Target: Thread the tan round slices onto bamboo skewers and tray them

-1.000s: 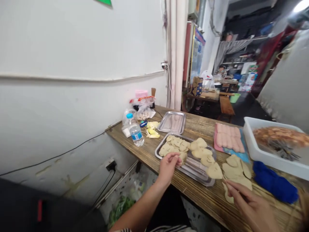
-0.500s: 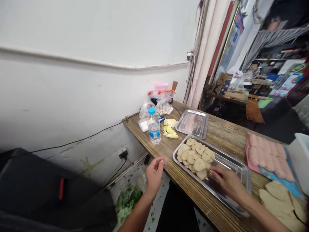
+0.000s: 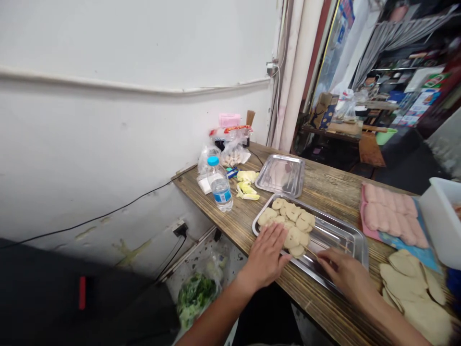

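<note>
A metal tray (image 3: 355, 233) on the table holds a pile of pale beige, round, flat slices (image 3: 297, 238), several with a thin stick through them. My left hand (image 3: 264, 254) lies over the near left of the pile, fingers stretched out and palm down. At the pile's right side, my right hand (image 3: 342, 271) pinches the end of a thin wooden skewer (image 3: 311, 252) that runs into the slices. Another thin stick seems to lie in the tray behind my right hand. Larger loose beige slices (image 3: 414, 283) are heaped to the right of the tray.
A second metal tray (image 3: 281, 175) stands behind, beside yellow-green leaves (image 3: 247, 191) and a water bottle (image 3: 220, 185). Pink sausage-like rolls (image 3: 392, 216) and a white tub (image 3: 441, 221) are at the right. Bagged greens (image 3: 196, 293) lie on the floor.
My left hand has moved right from beside the table edge onto the slices, its fingers now flat. My right hand stays at the skewer's end. The view has shifted slightly.
</note>
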Demonstrator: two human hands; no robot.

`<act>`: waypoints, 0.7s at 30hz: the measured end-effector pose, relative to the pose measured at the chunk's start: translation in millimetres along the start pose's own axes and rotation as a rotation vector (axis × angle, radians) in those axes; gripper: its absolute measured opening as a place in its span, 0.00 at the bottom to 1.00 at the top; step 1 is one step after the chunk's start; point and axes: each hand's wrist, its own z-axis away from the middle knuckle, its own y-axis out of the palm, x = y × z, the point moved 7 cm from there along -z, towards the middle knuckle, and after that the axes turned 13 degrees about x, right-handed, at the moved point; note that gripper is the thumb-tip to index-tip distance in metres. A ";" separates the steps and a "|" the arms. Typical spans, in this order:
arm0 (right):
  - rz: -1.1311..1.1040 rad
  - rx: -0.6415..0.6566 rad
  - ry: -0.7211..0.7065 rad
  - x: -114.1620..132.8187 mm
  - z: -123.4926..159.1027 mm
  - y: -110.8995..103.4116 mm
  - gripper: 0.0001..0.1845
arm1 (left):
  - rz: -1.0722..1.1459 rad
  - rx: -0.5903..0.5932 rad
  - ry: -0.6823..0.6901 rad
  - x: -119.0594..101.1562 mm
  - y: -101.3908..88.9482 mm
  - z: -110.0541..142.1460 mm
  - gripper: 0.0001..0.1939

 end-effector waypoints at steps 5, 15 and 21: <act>0.020 -0.025 -0.011 -2.6 2.4 2.8 0.12 | -0.020 0.038 0.009 -3.4 9.0 -3.4 0.30; 0.030 -0.011 -0.095 -0.2 -3.1 5.7 0.13 | 0.034 0.053 -0.013 -8.1 3.2 -9.8 0.29; 0.052 -0.049 -0.089 -0.1 -4.2 7.5 0.12 | 0.036 0.040 0.012 -8.4 7.5 -10.9 0.27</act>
